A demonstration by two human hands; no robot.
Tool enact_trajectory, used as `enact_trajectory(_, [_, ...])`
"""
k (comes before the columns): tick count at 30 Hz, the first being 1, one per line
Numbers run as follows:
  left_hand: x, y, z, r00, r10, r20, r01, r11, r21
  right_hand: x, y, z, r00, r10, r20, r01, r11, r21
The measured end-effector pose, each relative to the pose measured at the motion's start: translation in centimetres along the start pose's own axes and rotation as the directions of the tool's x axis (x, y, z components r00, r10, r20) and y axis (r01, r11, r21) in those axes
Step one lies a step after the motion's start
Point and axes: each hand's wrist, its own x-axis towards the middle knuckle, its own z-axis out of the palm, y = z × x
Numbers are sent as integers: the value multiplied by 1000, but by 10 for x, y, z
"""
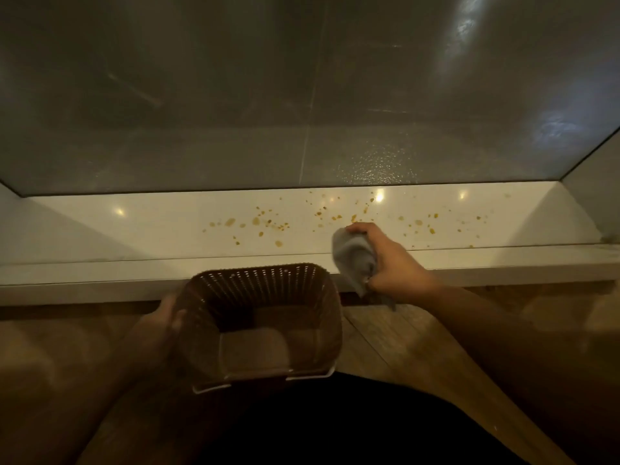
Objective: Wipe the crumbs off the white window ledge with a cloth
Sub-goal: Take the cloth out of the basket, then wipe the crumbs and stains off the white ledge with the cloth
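The white window ledge (151,226) runs across the view below a dark window pane. Several yellow-brown crumbs (256,221) lie scattered over its middle and right parts. My right hand (391,260) is shut on a bunched grey cloth (354,258), held over the ledge's front edge, just below the crumbs. Whether the cloth touches the ledge I cannot tell. My left hand (161,325) grips the left side of a brown perforated plastic basket (261,286), held just below the ledge's front edge with its opening facing me.
The window glass (302,95) rises straight behind the ledge. White side walls (563,213) close the ledge at left and right. Wooden floor (402,333) lies below the ledge, and dark clothing fills the bottom centre.
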Motion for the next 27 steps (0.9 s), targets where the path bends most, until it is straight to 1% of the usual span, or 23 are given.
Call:
enact_trajectory(3, [0,0,4,998,-49,-30,49,999,3,0,41,-38,987,19,-159,-20,1000,-3])
enact_trajectory(7, [11,-3,15,986,-133,-98,132,991,-11,7,97,-84,961,59,-271,-80,994,-68])
enact_trajectory(9, [17,-5,20,977,-175,-123,175,985,-7,11,120,-105,939,104,-328,-125,991,-43])
enact_trajectory(11, [24,-7,28,970,-190,-154,199,979,47,12,140,-121,911,174,-374,-173,984,37])
enact_trajectory(14, [30,-9,37,956,-206,-210,238,961,143,15,163,-137,875,238,-422,-221,971,89])
enact_trajectory(15, [27,3,37,946,-213,-243,262,945,193,15,168,-139,867,251,-431,-230,968,102])
enact_trajectory(17, [21,29,38,931,-178,-318,273,920,283,17,176,-143,858,256,-445,-231,967,109])
enact_trajectory(18, [16,46,40,921,-140,-364,267,906,328,18,180,-144,855,249,-455,-226,968,105])
enact_trajectory(19, [11,66,45,906,-73,-416,242,897,370,19,182,-144,853,242,-463,-222,970,98])
enact_trajectory(20, [7,85,49,896,24,-443,184,888,421,20,184,-144,850,236,-471,-218,972,94])
enact_trajectory(21, [4,104,54,894,91,-439,131,883,451,21,184,-143,846,234,-480,-216,972,93])
enact_trajectory(25, [16,149,76,926,112,-361,29,931,363,27,178,-138,809,236,-538,-231,970,78])
enact_trajectory(27, [24,164,86,928,140,-346,-16,941,339,33,176,-136,771,270,-577,-255,961,108])
